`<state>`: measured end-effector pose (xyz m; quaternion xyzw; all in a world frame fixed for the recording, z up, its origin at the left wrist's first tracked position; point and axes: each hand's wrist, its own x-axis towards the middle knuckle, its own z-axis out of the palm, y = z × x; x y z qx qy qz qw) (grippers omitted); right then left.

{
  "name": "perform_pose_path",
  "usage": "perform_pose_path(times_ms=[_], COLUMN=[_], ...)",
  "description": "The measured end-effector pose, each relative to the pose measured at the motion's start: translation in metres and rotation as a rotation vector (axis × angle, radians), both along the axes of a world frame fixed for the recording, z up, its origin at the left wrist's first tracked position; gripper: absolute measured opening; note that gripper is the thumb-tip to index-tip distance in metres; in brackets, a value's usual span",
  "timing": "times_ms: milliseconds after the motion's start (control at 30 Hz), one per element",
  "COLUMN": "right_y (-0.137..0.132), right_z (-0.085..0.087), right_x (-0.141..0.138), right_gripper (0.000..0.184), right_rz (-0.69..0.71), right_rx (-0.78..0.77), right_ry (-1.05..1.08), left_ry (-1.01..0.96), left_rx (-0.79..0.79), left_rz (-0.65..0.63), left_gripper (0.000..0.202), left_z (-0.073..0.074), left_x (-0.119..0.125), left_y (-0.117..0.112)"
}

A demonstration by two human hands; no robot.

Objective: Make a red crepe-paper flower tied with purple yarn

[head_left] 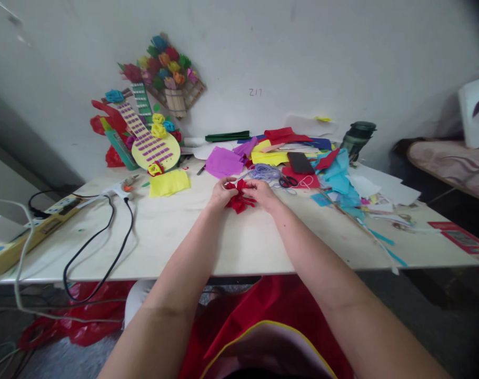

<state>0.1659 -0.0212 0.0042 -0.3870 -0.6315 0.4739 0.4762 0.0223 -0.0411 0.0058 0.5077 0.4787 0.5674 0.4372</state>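
Note:
A red crepe-paper flower (pixel 239 202) with loose, spread petals is between my hands, just above or on the white table. My left hand (pixel 222 193) pinches its left side, fingers bent around the petals. On the other side my right hand (pixel 262 192) grips the upper right petals between thumb and fingers. Just behind the hands lie a coil of pale purple cord (pixel 265 172) and black-handled scissors (pixel 288 181). A purple paper sheet (pixel 224 161) is behind my left hand.
A glue gun (pixel 119 190) with a black cable lies at left near a power strip (pixel 52 226). A paper-flower guitar (pixel 156 150) leans by the wall. At right are a phone (pixel 300 162), blue paper scraps (pixel 338 171), a thin stick (pixel 348 216) and a dark bottle (pixel 358 139).

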Motion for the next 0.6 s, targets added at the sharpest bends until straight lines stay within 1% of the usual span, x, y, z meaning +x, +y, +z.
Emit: perform_pose_path(times_ms=[100, 233, 367, 467, 600], right_y=[0.004, 0.008, 0.004, 0.0, -0.002], right_z=[-0.004, -0.006, -0.001, 0.003, 0.007], right_x=[0.001, 0.002, 0.005, 0.007, 0.01], right_gripper=[0.013, 0.018, 0.017, 0.016, 0.017], right_rz=[-0.01, -0.06, -0.02, 0.015, 0.049], right_rx=[0.057, 0.166, 0.251, 0.248, 0.193], right_ry=[-0.087, -0.242, -0.289, -0.285, -0.267], left_ry=[0.024, 0.089, 0.115, 0.093, 0.065], left_rx=[-0.006, 0.003, 0.005, -0.002, -0.009], left_rz=[-0.002, -0.012, -0.026, -0.04, -0.073], left_gripper=[0.045, 0.046, 0.045, 0.044, 0.043], left_z=[0.001, 0.0, -0.002, 0.0, 0.003], left_x=[0.001, 0.001, 0.001, 0.001, 0.001], left_y=[-0.002, -0.002, -0.002, -0.004, -0.008])
